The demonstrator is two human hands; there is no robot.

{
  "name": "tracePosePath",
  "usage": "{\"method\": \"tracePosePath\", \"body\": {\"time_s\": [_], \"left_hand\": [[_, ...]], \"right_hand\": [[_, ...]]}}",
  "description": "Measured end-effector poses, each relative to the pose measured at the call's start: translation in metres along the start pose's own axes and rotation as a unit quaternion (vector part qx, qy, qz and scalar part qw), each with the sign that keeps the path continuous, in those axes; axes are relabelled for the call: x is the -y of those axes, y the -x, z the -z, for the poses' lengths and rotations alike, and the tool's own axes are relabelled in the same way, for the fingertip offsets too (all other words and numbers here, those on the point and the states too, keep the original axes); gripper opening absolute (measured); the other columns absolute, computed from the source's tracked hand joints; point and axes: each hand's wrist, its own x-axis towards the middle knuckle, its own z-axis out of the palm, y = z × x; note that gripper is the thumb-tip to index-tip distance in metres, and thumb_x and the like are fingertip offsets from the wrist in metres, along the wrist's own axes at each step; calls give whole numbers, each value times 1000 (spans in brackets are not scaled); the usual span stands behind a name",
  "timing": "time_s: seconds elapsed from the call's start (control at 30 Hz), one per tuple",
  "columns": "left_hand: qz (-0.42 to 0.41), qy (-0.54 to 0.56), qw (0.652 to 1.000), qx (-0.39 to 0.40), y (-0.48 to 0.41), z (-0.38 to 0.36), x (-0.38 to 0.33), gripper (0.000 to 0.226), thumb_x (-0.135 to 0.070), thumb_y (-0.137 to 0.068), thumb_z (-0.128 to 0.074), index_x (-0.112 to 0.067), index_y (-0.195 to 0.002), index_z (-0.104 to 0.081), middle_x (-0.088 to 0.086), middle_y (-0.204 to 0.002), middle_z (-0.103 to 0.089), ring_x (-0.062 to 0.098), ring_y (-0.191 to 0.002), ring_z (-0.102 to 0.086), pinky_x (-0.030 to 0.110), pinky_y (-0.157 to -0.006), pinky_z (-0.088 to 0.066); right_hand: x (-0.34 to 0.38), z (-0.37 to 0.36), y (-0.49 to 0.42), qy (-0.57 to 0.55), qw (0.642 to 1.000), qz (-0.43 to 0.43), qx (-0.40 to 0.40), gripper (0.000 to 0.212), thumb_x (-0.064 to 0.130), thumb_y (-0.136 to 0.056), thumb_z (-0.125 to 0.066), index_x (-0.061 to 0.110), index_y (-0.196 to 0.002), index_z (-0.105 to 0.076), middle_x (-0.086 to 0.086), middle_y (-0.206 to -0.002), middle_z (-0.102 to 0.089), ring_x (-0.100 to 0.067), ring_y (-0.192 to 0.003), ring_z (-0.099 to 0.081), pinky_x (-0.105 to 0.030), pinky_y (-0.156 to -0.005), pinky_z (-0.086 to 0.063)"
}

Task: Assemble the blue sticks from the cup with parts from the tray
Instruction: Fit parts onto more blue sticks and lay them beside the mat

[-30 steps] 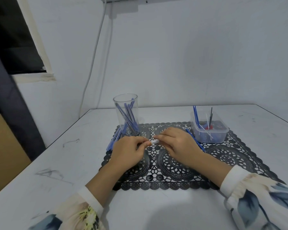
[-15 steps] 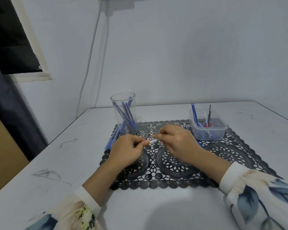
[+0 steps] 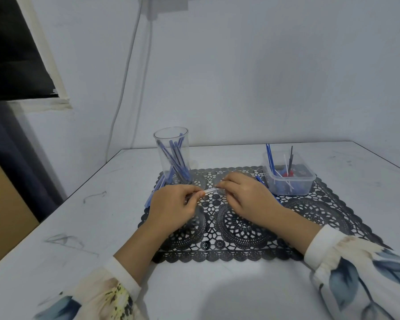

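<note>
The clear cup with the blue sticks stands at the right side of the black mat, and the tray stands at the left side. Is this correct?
No, the sides are swapped. In the head view the clear cup with the blue sticks stands at the left of the black mat, and the tray at the right.

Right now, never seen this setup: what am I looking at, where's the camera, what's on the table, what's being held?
No machine here: a person works with two bare hands. One wide-angle camera on the head looks forward and down. On the white table lies a black lace mat. On it stand a clear cup of blue sticks and a clear tray of small parts. The left hand and right hand pinch a small pale tube between them.
</note>
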Motion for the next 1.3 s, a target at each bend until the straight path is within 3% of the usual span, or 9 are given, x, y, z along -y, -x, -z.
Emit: {"method": "tracePosePath", "body": {"time_s": [0.17, 0.27, 0.43, 0.57, 0.7, 1.07, 1.2, 1.3], "left_hand": [[-25, -18, 999, -19, 0, 0, 1, 19, -40, -87, -59, -35, -100, -71, -13, -81, -71, 0, -71, -55, 4, -58, -29], [-37, -22, 999, -26, 0, 0, 2, 17, -38, -86, -61, -34, -98, -72, -11, -81, -71, 0, -70, -50, 6, -58, -27], [-53, -34, 998, -29, -1, -2, 4, 16, -38, -86, -61, -35, -96, -72, -11, -77, -70, 2, -67, -45, 11, -56, -29], [-64, -35, 997, -35, 0, -2, 4, 17, -37, -87, -60, -33, -96, -73, -10, -77, -70, 4, -68, -43, 18, -53, -29], [-86, -31, 995, -45, -1, -4, 8, 15, -37, -85, -61, -32, -94, -73, -12, -75, -70, 2, -65, -42, 11, -53, -23], [-61, 41, 997, -26, -2, -6, 10, 19, -33, -86, -60, -29, -101, -72, -10, -80, -69, 5, -71, -50, 13, -61, -34], [-56, 38, 997, -29, -2, -6, 10, 19, -33, -86, -61, -29, -101, -72, -9, -78, -69, 8, -71, -52, 16, -61, -36], [-52, 34, 998, -24, -2, -5, 10, 19, -34, -87, -60, -30, -102, -71, -10, -77, -68, 7, -70, -50, 15, -60, -34]], "right_hand": [[2, -1, 1, -7, 1000, -4, 10, 33, 22, -84, -40, 8, -96, -67, -3, -89, -64, -17, -79, -62, -26, -64, -53], [0, -3, 1, -18, 1000, 1, 19, 33, 27, -87, -41, 10, -96, -67, 0, -89, -63, -14, -78, -60, -22, -64, -49], [-2, -3, 0, -11, 1000, 4, 21, 16, 14, -86, -56, 7, -95, -67, -4, -88, -64, -17, -77, -61, -25, -65, -49], [-2, -2, 1, -5, 1000, 19, 24, 33, 23, -88, -39, 6, -94, -67, -3, -84, -62, -17, -73, -59, -25, -59, -51], [-5, -3, 1, -15, 998, 31, 49, 41, 24, -89, -33, 2, -98, -66, -7, -80, -59, -21, -71, -57, -32, -61, -52], [-9, 0, 0, -57, 998, 29, 14, 37, 24, -91, -39, 2, -103, -66, -6, -74, -57, -18, -64, -54, -26, -60, -47], [-9, -1, 1, -29, 999, 14, 2, 40, 33, -91, -38, 9, -103, -67, -2, -76, -57, -18, -66, -56, -30, -56, -50], [-9, 1, 0, 3, 1000, -25, -7, 42, 42, -92, -34, 21, -110, -65, 5, -81, -55, -6, -70, -48, -26, -56, -48]]}}
